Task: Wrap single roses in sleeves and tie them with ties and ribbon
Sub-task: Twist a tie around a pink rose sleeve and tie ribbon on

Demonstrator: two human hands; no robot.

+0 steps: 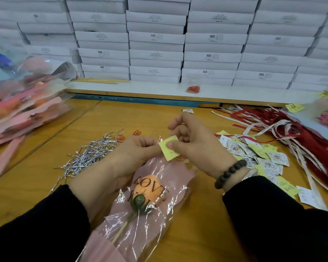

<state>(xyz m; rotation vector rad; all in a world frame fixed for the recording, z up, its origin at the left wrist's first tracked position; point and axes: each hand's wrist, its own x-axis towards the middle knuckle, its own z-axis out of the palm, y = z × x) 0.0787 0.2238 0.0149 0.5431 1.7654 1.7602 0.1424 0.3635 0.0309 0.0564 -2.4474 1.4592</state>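
Observation:
An orange rose with a green stem lies inside a pink and clear sleeve printed "LOVE YOU", on the wooden table right in front of me. Its bloom end points away from me. My left hand holds the top edge of the sleeve. A small yellow tag sits at that top edge, pinched by my right hand. Silver twist ties lie in a loose pile to the left. Red and white ribbons are spread out to the right.
Wrapped roses in pink sleeves are heaped at the far left. Yellow and white tags are scattered at the right. Stacked white boxes line the back behind a white ledge with red rubber bands.

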